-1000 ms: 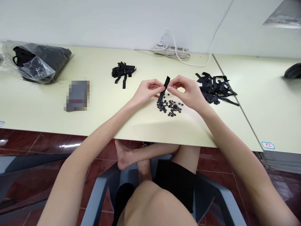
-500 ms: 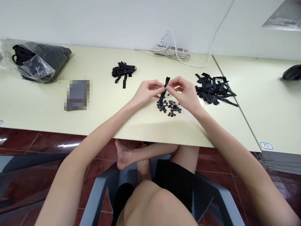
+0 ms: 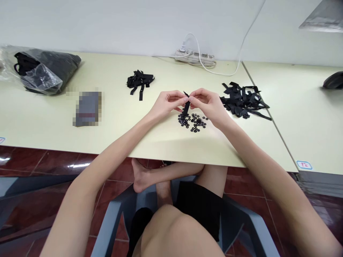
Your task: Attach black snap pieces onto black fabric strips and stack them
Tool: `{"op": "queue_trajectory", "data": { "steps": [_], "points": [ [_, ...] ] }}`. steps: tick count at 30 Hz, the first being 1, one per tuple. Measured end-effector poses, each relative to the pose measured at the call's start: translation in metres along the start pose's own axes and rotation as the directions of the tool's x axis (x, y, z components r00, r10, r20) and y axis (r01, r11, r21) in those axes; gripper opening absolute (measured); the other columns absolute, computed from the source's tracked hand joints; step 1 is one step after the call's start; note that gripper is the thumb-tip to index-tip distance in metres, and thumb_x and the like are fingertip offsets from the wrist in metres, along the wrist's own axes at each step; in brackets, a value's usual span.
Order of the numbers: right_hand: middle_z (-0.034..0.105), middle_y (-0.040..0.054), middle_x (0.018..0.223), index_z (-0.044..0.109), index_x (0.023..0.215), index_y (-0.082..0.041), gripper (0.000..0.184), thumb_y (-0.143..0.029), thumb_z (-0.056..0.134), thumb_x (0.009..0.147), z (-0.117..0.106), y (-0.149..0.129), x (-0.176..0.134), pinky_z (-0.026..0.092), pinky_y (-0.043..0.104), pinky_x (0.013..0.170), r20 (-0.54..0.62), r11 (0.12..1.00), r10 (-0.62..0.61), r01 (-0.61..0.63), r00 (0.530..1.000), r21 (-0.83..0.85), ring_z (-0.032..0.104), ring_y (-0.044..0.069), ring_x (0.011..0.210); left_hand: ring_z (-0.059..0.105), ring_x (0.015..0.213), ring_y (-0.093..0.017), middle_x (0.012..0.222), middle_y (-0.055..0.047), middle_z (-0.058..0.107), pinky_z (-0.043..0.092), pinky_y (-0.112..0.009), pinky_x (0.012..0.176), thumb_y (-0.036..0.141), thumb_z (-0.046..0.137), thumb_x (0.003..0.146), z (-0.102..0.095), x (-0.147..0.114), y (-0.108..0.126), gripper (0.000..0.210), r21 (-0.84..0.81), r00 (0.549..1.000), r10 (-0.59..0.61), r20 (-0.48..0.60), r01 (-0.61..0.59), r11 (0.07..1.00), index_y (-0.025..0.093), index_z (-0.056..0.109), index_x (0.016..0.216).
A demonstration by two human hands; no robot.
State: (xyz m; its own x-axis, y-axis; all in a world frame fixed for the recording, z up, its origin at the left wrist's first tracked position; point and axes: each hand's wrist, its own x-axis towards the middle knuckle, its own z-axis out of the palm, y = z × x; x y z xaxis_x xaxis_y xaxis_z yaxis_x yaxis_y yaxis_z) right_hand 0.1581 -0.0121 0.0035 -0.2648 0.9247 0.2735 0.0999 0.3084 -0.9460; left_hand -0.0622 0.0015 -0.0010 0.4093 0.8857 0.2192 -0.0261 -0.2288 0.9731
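Between my two hands a short black fabric strap (image 3: 187, 107) hangs over the table, its lower end pointing down. My left hand (image 3: 169, 103) pinches it from the left with thumb and fingertips. From the right, my right hand (image 3: 206, 102) grips the same strap, and the fingertips of both hands meet. Whether a small part sits between the fingertips is hidden. Just below lie several small round black snap pieces (image 3: 197, 122), scattered on the table. Close to my right hand is a loose pile of black straps (image 3: 241, 101).
A smaller strap pile (image 3: 139, 81) lies left of my hands. Farther left are a dark blurred rectangular object (image 3: 88, 109) and a clear plastic bag (image 3: 48, 71) of black material. A power strip (image 3: 195, 58) with a white cable stands by the wall.
The strap's upper end has tilted and folded down, so less of it sticks up above my fingers. Both hands stay almost in place.
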Motion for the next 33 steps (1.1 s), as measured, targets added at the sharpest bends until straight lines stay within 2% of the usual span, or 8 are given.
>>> {"op": "queue_trajectory", "data": {
  "steps": [4,11,17,24,29,33],
  "points": [
    [0.076,0.0026,0.094,0.078,0.099,-0.026,0.041,-0.061,0.095,0.088,-0.001,0.001,-0.001,0.068,0.043,0.095,0.014,0.993,0.071,-0.072,0.997,0.095,0.072,0.019,0.088,0.081,0.101,-0.021,0.103,-0.009,0.082,0.069,-0.032,0.082,0.064,0.093,0.090,-0.001,0.000,-0.001,0.047,-0.001,1.000,0.017,0.009,-0.017,1.000,0.019,0.084,0.101],
    [0.075,0.0034,0.100,0.080,0.106,-0.025,0.041,-0.058,0.097,0.089,-0.001,0.006,-0.002,0.068,0.043,0.104,0.079,0.953,0.200,-0.213,0.977,0.215,0.072,0.018,0.094,0.081,0.095,-0.019,0.099,-0.007,0.082,0.069,-0.030,0.079,0.057,0.090,0.095,0.001,0.000,-0.002,0.040,0.035,0.998,0.057,0.004,-0.057,0.998,0.019,0.082,0.102],
    [0.076,0.0033,0.105,0.080,0.108,-0.026,0.046,-0.066,0.093,0.090,0.005,0.003,-0.003,0.069,0.045,0.104,0.079,0.979,0.115,-0.127,0.990,0.161,0.074,0.020,0.095,0.083,0.097,-0.020,0.100,-0.008,0.084,0.070,-0.030,0.078,0.057,0.089,0.096,0.001,0.000,-0.002,0.041,0.061,0.996,0.093,-0.006,-0.092,0.994,0.018,0.080,0.102],
    [0.076,0.0013,0.093,0.073,0.099,-0.026,0.050,-0.067,0.098,0.084,0.006,0.004,-0.002,0.072,0.047,0.097,0.002,0.987,0.052,-0.052,0.999,0.151,0.077,0.020,0.088,0.080,0.091,-0.018,0.094,-0.007,0.080,0.069,-0.028,0.074,0.061,0.087,0.098,0.004,0.001,-0.005,0.045,0.084,0.996,0.087,-0.027,-0.085,0.993,0.017,0.077,0.099],
    [0.077,0.0017,0.096,0.075,0.098,-0.026,0.047,-0.063,0.100,0.084,0.005,0.012,-0.002,0.072,0.048,0.098,-0.002,0.982,0.055,-0.054,0.998,0.181,0.079,0.020,0.087,0.077,0.090,-0.016,0.096,-0.007,0.079,0.066,-0.026,0.071,0.044,0.085,0.100,0.005,-0.001,-0.006,0.027,0.141,0.989,0.138,-0.055,-0.129,0.982,0.018,0.078,0.099],
    [0.077,0.0007,0.092,0.075,0.094,-0.027,0.047,-0.064,0.101,0.081,0.005,0.018,-0.001,0.071,0.046,0.094,-0.047,0.989,0.038,-0.031,0.998,0.144,0.079,0.021,0.087,0.077,0.091,-0.015,0.098,-0.006,0.080,0.065,-0.024,0.070,0.032,0.080,0.100,0.006,-0.001,-0.008,0.014,0.183,0.987,0.146,-0.068,-0.131,0.974,0.018,0.078,0.100]
  ]
}}
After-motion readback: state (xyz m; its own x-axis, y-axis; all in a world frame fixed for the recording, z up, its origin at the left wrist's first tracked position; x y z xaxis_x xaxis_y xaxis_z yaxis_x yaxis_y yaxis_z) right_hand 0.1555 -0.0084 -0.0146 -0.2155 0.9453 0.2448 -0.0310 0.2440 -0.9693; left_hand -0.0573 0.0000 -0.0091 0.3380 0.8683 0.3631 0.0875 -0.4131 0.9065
